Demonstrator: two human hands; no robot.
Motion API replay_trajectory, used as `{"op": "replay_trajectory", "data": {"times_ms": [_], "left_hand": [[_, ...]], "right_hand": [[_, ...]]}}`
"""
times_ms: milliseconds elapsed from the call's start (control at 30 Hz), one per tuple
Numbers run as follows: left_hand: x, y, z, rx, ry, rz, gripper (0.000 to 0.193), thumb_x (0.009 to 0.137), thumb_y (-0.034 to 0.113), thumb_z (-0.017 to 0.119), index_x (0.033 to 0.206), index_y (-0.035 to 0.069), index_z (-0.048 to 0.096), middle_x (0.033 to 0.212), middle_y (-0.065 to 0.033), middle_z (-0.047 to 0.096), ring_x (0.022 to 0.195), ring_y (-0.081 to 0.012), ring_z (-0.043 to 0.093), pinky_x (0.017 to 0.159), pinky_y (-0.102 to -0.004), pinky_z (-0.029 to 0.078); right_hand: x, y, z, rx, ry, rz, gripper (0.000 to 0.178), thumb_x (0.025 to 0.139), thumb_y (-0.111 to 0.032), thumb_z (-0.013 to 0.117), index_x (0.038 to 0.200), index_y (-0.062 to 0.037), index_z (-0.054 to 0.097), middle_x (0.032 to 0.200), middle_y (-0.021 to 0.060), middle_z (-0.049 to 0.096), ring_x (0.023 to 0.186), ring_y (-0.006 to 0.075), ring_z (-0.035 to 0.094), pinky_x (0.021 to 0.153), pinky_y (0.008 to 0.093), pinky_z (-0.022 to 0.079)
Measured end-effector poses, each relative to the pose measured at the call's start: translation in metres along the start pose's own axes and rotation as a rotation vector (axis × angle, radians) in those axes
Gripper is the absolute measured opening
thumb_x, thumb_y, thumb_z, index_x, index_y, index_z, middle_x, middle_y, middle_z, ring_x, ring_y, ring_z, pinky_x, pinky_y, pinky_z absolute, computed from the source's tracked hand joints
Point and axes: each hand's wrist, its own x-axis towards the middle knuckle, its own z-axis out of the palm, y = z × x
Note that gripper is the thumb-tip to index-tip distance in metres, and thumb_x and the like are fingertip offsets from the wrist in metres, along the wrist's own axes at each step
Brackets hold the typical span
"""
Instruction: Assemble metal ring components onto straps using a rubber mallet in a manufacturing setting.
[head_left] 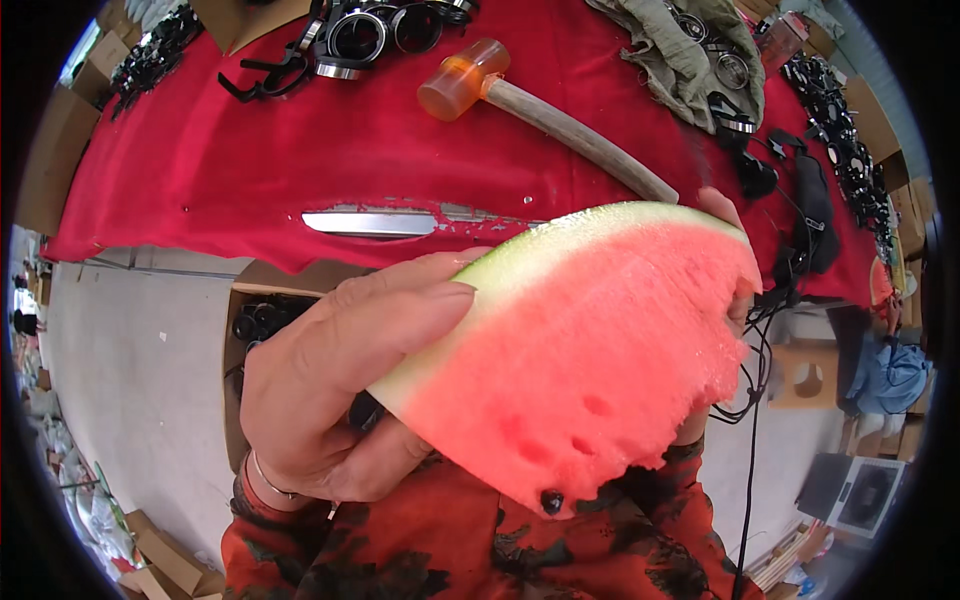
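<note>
A large watermelon slice is held up close in front of me, its pale green rind toward the far left and its red flesh facing me. Bite marks make the near right edge ragged, and a dark seed shows at the lower tip. My left hand grips the rind end, thumb and fingers closed round it, with a thin bracelet at the wrist. Mostly hidden behind the slice, my right hand shows only fingertips at the right end, curled against the rind and flesh.
Beyond the slice, a red-covered table bears an orange-headed mallet, black goggle-like metal frames and a grey-green cloth. Black cables hang at the right. Below the table edge stands an open cardboard box with dark parts.
</note>
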Motion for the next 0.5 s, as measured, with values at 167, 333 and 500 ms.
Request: {"op": "replay_trajectory", "data": {"times_ms": [167,333,500], "left_hand": [[0.009,0.005,0.004,-0.058,-0.070,0.033,0.048,0.083,0.028,0.064,0.114,-0.003,0.047,0.108,-0.0333,0.055,0.091,-0.0351,0.062,0.075,-0.0404,0.051],[0.023,0.010,0.018,-0.292,-0.129,0.455,0.035,0.089,0.009,0.045,0.122,-0.001,0.038,0.115,-0.0407,0.045,0.090,-0.0446,0.061,0.068,-0.0382,0.058],[0.027,0.022,0.026,-0.200,0.039,0.391,0.031,0.090,0.007,0.042,0.119,-0.003,0.037,0.108,-0.0414,0.048,0.089,-0.0451,0.061,0.071,-0.0411,0.057]], "right_hand": [[0.000,-0.007,0.018,-0.089,0.259,-0.006,0.063,0.080,-0.023,0.066,0.128,0.0064,0.037,0.115,0.0136,0.053,0.093,0.0183,0.060,0.083,0.0321,0.051],[-0.013,-0.029,-0.006,-0.023,0.167,-0.031,0.061,0.086,-0.044,0.053,0.118,0.0068,0.042,0.099,0.0132,0.059,0.078,0.0167,0.059,0.069,0.0323,0.051],[-0.003,-0.031,-0.008,-0.006,0.069,-0.074,0.062,0.084,-0.044,0.056,0.117,0.0067,0.043,0.096,0.0134,0.059,0.077,0.0167,0.060,0.068,0.0314,0.051]]}}
